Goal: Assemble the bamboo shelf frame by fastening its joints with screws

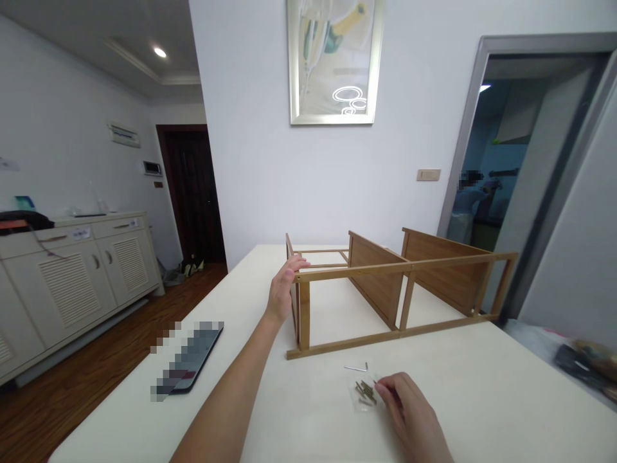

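A wooden shelf frame (385, 283) lies on its side on the white table (482, 399). My left hand (284, 286) rests on the frame's left upper corner, fingers curled over the top rail. My right hand (409, 408) is low near the table's front, its fingertips pinched at a small clear bag of screws (365, 391). A thin metal hex key (355, 368) lies just beyond the bag, apart from both hands.
A dark phone (193, 360) lies on the table's left side. A white cabinet (72, 270) stands along the left wall over wood flooring. Dark items (585, 363) sit at the right edge. A person stands in the doorway (475, 199) behind.
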The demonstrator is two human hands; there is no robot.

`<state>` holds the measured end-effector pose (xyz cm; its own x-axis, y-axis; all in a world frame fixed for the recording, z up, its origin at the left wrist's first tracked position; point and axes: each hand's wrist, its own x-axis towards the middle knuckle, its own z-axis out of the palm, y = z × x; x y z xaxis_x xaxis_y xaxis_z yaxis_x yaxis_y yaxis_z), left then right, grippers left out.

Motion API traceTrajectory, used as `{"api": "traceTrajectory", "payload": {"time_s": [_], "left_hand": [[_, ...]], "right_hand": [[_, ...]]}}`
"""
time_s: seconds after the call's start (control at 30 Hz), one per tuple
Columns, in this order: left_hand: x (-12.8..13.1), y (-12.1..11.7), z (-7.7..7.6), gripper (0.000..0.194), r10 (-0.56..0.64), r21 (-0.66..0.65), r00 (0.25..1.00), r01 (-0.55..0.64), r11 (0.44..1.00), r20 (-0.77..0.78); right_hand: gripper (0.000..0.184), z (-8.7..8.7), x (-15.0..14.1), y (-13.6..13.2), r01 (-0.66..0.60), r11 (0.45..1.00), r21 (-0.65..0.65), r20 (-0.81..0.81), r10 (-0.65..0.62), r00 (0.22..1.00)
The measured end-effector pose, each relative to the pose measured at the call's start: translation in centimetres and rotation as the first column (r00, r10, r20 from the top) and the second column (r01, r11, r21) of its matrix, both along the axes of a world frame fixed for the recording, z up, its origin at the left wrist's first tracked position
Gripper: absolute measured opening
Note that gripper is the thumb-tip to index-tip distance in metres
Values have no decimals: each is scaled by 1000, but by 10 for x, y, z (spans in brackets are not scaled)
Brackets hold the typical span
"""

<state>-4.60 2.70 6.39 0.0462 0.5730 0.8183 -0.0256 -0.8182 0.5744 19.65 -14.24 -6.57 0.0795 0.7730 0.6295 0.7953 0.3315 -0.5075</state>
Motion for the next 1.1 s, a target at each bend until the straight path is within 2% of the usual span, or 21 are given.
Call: {"api": "traceTrajectory", "payload": {"time_s": [0.2, 0.5, 0.6, 0.73, 0.87, 1.0, 1.1], "left_hand": [[0, -1, 1, 56, 6, 11, 1000, -6, 1000, -2], [0, 0, 0, 53, 7, 16, 1000, -7, 1000, -5], [-1, 0, 1, 54, 7, 13, 1000, -6, 1000, -19], [-1, -1, 1, 54, 1, 15, 1000, -1, 1000, -16], [-1, -2, 1, 53, 4, 6, 1000, -4, 1000, -18], [-1, -1, 1, 54, 20, 14, 999, -19, 1000, -29], [-1, -1, 0, 54, 25, 16, 999, -24, 1000, -32]], "right_hand": [[32, -7, 3, 3, 9, 1000, 7, -19, -9, 1000], [31, 6, -4, 2, 9, 1000, 5, -77, -8, 997], [28, 25, -12, 4, -48, 997, 57, -68, 52, 996], [21, 66, -34, 11, -120, 985, 124, -64, 129, 990], [16, 104, -62, 26, -229, 945, 232, -43, 246, 968], [14, 127, -87, 47, -299, 898, 322, 4, 315, 949], [14, 137, -101, 63, -320, 875, 363, 22, 336, 942]]}}
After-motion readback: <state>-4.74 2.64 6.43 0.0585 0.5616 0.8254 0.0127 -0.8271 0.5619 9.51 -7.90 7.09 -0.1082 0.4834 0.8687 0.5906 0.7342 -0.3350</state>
